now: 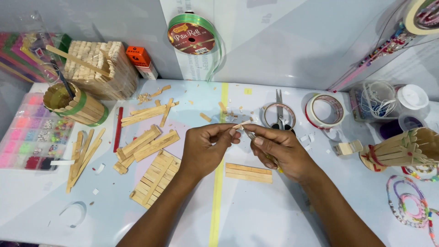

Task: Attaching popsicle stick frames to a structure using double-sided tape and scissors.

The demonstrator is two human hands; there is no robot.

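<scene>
Both hands meet over the middle of the pale table (256, 215). The left hand (206, 148) is closed to a pinch, thumb and forefinger gripping 1 end of a small wooden stick piece (241, 124), which points toward 2 o'clock. The right hand (279, 151) is curled shut around a thin tool (250, 135) whose tip meets the piece from 4 o'clock; what kind of tool it is I cannot tell.

Just below the hands, at 6 o'clock, lies a flat set of 3 sticks (248, 173). A slatted stick panel (155, 178) sits at 8 o'clock, scissors (279, 112) at 1 o'clock.

To do this well, I judge the pinch should stay close to the working end, so the short piece cannot twist, with the tool moved lightly away from the fingertips.
</scene>
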